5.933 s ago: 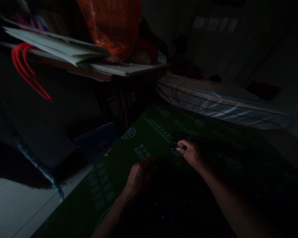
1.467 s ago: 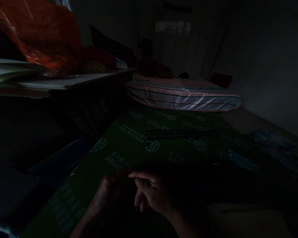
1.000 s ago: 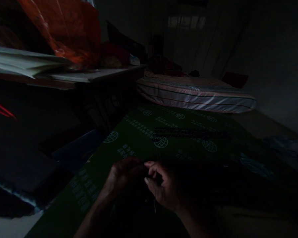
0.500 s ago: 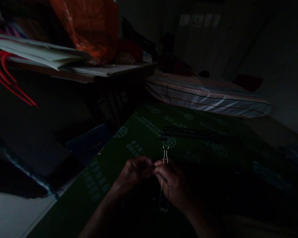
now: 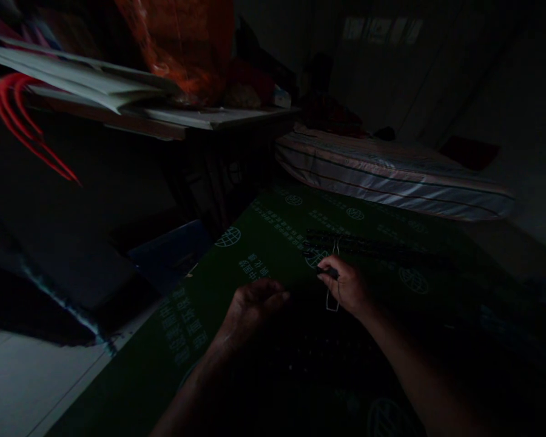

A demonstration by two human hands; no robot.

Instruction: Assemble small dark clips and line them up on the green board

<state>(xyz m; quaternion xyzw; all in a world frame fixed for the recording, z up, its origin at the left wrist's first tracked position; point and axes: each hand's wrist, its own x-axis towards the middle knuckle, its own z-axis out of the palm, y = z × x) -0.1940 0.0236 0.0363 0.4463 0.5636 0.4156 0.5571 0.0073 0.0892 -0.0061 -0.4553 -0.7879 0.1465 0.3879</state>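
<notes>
My right hand (image 5: 348, 285) is closed around a thin, pale bent-wire piece (image 5: 332, 309). Two prongs of the wire rise above the fingers, and a squared loop hangs below them. A small dark thing (image 5: 329, 272) also shows at my right fingertips; its kind is too dark to tell. My left hand (image 5: 259, 303) is lower and to the left, apart from the right, with thumb and fingers pinched together. Whatever they hold, if anything, is hidden. Just beyond the hands, long black strands (image 5: 373, 247) lie side by side on the green printed surface (image 5: 213, 279).
At the left, a table (image 5: 227, 118) carries papers (image 5: 86, 79) and an orange bag (image 5: 182, 54); red cords (image 5: 31, 139) hang from its edge. A striped mattress (image 5: 391, 170) lies at the far end. A blue container (image 5: 170, 252) stands below the table. The foreground is very dark, with tiny specks.
My right hand has moved away from the left, forward and to the right, carrying the wire piece. The left hand stays pinched in nearly the same place. The view has shifted slightly.
</notes>
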